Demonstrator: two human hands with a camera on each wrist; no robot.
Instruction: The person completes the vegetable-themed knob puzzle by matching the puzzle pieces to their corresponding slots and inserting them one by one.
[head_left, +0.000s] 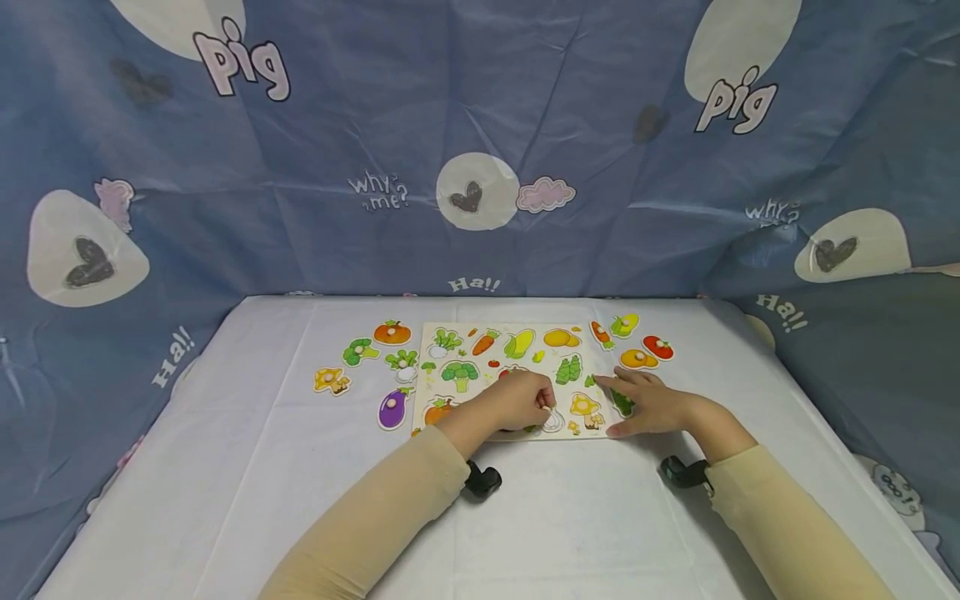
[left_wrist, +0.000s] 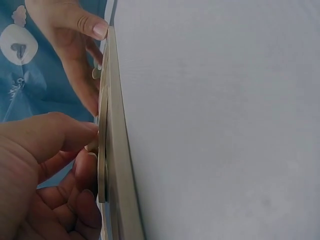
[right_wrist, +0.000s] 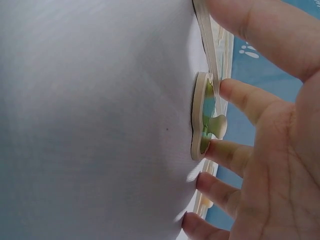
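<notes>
A wooden vegetable puzzle board (head_left: 491, 333) lies flat on the white cloth. Over its lower middle, my left hand (head_left: 517, 402) pinches the small knob of a whitish puzzle piece (head_left: 553, 421). Side-on in the left wrist view, this flat piece (left_wrist: 102, 150) lies against the board's face; its picture is mostly hidden. My right hand (head_left: 651, 404) spreads its fingers across the board's right edge, the thumb at the near right corner. Beneath that palm is a green knobbed piece (head_left: 622, 402), and one fingertip (right_wrist: 212, 147) appears to touch it in the right wrist view.
Left of the board lie pieces: a pumpkin (head_left: 392, 332), broccoli (head_left: 361, 352), mushroom (head_left: 331, 381), radish (head_left: 403, 367) and eggplant (head_left: 392, 410). To its right are a carrot (head_left: 602, 335), corn (head_left: 625, 325), tomato (head_left: 657, 347) and potato (head_left: 638, 359). A patterned blue curtain (head_left: 315, 242) stands behind.
</notes>
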